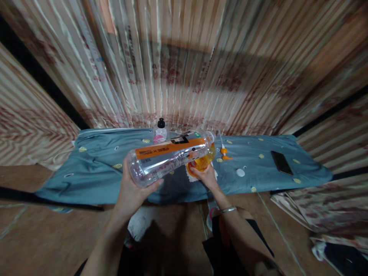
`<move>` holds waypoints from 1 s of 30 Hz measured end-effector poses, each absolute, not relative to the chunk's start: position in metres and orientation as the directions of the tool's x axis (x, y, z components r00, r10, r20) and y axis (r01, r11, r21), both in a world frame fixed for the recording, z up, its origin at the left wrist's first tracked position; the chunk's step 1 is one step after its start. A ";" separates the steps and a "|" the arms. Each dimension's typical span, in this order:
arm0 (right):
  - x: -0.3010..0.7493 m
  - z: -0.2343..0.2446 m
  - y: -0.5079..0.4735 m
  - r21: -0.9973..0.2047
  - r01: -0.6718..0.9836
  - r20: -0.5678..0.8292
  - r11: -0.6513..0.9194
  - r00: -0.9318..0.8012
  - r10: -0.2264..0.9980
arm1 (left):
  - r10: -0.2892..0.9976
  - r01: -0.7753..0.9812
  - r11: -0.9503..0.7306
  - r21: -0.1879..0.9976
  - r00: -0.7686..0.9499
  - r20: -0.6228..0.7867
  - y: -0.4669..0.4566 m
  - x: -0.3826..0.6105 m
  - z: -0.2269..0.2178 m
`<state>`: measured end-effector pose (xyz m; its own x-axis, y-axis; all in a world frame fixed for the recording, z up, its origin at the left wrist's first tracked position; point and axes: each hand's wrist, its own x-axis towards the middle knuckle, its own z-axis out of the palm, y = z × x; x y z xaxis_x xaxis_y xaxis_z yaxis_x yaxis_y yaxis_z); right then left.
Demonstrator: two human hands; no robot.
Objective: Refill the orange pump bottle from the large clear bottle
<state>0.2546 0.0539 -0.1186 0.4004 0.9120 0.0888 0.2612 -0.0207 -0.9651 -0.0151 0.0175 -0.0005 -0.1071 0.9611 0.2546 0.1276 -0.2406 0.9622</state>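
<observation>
My left hand [133, 193] is wrapped round the base of a big clear plastic bottle [169, 159] with an orange label. That bottle lies tilted over, nearly level, its mouth pointing right, just above or at the top of an amber bottle [204, 161]. Around the lower part of the amber bottle closes my right hand [208, 177]. Under it shows the edge of a white cloth or paper [190, 178]. Whether liquid runs between the two bottles, I cannot tell. An orange pump head [224, 151] with a pale tube lies to the right.
A bench with a blue-green patterned cloth [94, 165] spans the view. On it are a small clear bottle with a black cap [161, 123], a white round lid [240, 173] and a black phone [281, 162]. Striped curtains [184, 76] hang behind.
</observation>
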 end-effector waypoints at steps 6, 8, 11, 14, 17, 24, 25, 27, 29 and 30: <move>0.255 -0.120 0.054 -0.958 0.287 0.103 -0.017 0.397 0.912 | 0.961 0.114 -0.230 0.967 -0.131 0.244 0.017 -0.014 -0.001; 0.255 -0.120 0.054 -0.958 0.285 0.102 -0.019 0.404 0.909 | 0.964 0.097 -0.221 0.970 -0.127 0.232 0.017 -0.014 -0.001; 0.254 -0.119 0.054 -0.961 0.276 0.099 -0.020 0.411 0.906 | 0.971 0.077 -0.201 0.977 -0.117 0.209 0.017 -0.014 -0.001; 0.255 -0.120 0.054 -0.962 0.271 0.090 -0.026 0.408 0.908 | 0.972 0.090 -0.196 0.976 -0.109 0.206 0.016 -0.015 0.000; 0.255 -0.121 0.054 -0.961 0.276 0.082 -0.037 0.405 0.911 | 0.971 0.112 -0.201 0.973 -0.111 0.214 0.017 -0.015 0.000; 0.255 -0.119 0.054 -0.967 0.254 0.077 -0.029 0.397 0.915 | 0.968 0.114 -0.211 0.971 -0.112 0.224 0.017 -0.016 -0.002; 0.255 -0.119 0.054 -0.965 0.259 0.080 -0.028 0.398 0.914 | 0.967 0.119 -0.218 0.969 -0.110 0.231 0.017 -0.016 -0.002; 0.255 -0.118 0.053 -0.964 0.266 0.084 -0.027 0.400 0.913 | 0.962 0.133 -0.232 0.964 -0.112 0.247 0.017 -0.016 -0.001; 0.255 -0.117 0.053 -0.963 0.267 0.076 -0.037 0.402 0.913 | 0.959 0.148 -0.242 0.959 -0.114 0.260 0.017 -0.016 0.000; 0.255 -0.117 0.053 -0.962 0.268 0.070 -0.045 0.404 0.912 | 0.958 0.155 -0.244 0.957 -0.116 0.263 0.017 -0.016 0.000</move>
<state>0.2546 0.0531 -0.1167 0.4037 0.9122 0.0697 0.2676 -0.0449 -0.9625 -0.0159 0.0169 0.0003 -0.1158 0.9578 0.2633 0.1550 -0.2444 0.9572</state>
